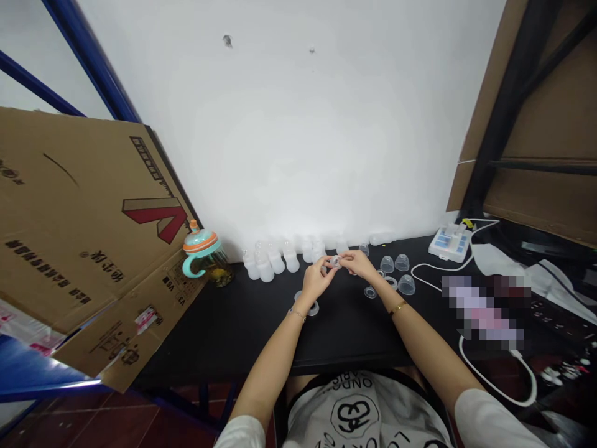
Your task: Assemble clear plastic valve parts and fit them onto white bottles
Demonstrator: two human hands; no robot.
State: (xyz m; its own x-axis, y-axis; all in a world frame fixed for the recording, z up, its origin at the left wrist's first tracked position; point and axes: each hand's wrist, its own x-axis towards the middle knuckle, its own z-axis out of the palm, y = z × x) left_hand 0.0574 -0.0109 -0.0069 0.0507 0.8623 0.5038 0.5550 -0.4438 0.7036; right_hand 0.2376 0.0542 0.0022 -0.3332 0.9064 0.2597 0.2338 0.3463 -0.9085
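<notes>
Above the middle of the black table, my left hand [319, 277] and my right hand [356, 264] meet with closed fingers around a small translucent ring-shaped part [334, 262]. Its exact kind is too small to tell. Behind and to the left of my hands stand several small milky baby bottles [265, 267]. Clear rings [313, 307] lie beside my left wrist. Under and beside my right forearm are more rings, among them a clear ring [370, 292]. To the right of that forearm sit several clear dome caps [402, 262].
A teal-handled jug [205, 252] stands at the table's left, by a large cardboard box [88, 218]. On the right are a white box-shaped device [450, 242], a white cable [422, 267] and a black power strip [559, 320]. The white wall [308, 137] closes off the back.
</notes>
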